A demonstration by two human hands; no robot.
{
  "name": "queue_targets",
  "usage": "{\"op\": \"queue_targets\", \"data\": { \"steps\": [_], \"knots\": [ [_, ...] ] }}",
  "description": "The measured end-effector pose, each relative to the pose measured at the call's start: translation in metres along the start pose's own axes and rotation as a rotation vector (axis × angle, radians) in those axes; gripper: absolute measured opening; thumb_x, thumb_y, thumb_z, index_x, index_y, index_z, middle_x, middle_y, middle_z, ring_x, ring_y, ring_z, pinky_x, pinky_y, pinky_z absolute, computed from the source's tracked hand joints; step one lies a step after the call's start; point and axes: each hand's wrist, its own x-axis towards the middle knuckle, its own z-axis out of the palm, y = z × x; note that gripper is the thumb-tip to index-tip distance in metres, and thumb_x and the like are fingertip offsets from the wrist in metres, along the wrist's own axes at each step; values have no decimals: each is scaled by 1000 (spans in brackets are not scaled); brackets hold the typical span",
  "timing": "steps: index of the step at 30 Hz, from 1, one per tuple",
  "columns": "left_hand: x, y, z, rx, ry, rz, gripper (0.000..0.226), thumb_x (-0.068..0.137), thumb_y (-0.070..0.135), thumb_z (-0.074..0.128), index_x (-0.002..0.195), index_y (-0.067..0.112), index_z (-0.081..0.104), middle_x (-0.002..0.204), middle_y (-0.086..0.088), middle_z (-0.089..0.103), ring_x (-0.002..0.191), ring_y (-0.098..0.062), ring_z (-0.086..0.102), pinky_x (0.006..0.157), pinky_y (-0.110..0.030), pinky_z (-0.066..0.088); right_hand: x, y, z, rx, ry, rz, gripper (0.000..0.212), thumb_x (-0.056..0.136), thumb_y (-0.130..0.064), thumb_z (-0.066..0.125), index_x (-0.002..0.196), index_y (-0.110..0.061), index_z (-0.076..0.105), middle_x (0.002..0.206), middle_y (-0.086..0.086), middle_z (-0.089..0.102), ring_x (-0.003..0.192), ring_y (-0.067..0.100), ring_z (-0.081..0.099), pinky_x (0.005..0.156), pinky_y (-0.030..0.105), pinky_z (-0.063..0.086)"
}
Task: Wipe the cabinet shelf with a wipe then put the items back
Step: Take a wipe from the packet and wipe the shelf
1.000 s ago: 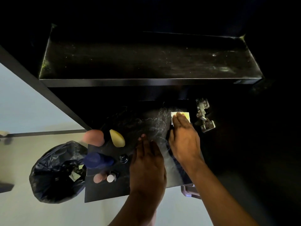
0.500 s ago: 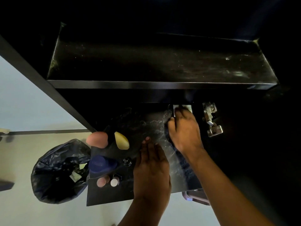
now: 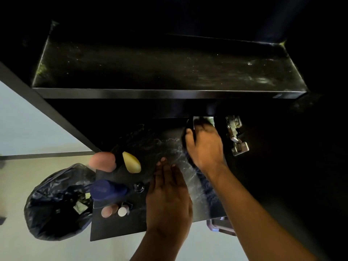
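My right hand (image 3: pixel 204 146) presses a pale wipe (image 3: pixel 211 120) onto the back right of the lower black cabinet shelf (image 3: pixel 169 136), under the upper shelf's front edge. Wet streaks run across the shelf where it passed. My left hand (image 3: pixel 168 196) lies flat, palm down, on the shelf's front part. To the left on the same shelf stand a yellow drop-shaped sponge (image 3: pixel 131 162), a pink sponge (image 3: pixel 102 160), a dark blue bottle (image 3: pixel 108 189), a small black cap (image 3: pixel 139 187) and two small round-topped items (image 3: pixel 114 211).
The upper black shelf (image 3: pixel 165 72) is dusty and bare. A metal door hinge (image 3: pixel 236 135) sits right of my right hand. A black bin bag (image 3: pixel 56 200) stands open on the pale floor at the lower left. A greyish object (image 3: pixel 218 226) shows under the shelf's front.
My right hand has slid the wipe farther back along the lower shelf, partly under the upper shelf's edge. My left hand stays flat on the shelf.
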Motion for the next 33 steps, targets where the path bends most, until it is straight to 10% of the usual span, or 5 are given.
{"op": "queue_targets", "data": {
  "steps": [7,13,22,33],
  "knots": [
    [0,0,3,-53,47,-2,93,79,43,80,153,2,42,157,-25,43,144,-39,47,110,-47,50,-52,14,-3,122,-112,-241,51,105,-46,33,144,-23,55,154,1,49,144,16,41,118,27,27],
    [2,0,4,-3,25,-4,82,77,40,79,141,-5,55,149,-31,50,137,-43,53,105,-49,54,-14,15,9,22,30,53,47,104,-37,38,131,-5,60,136,18,58,133,31,49,111,41,42],
    [2,0,5,-61,101,50,78,96,43,57,162,12,27,164,-20,35,153,-35,32,121,-46,38,-77,7,-4,170,-110,-192,48,107,-40,31,140,-19,58,149,3,55,137,19,49,115,38,40],
    [-50,20,17,-87,53,70,109,68,47,86,155,1,40,161,-21,40,149,-36,40,116,-48,40,-99,29,-1,34,48,74,44,104,-31,41,130,-5,65,135,13,65,128,26,59,113,39,44]
  ]
}}
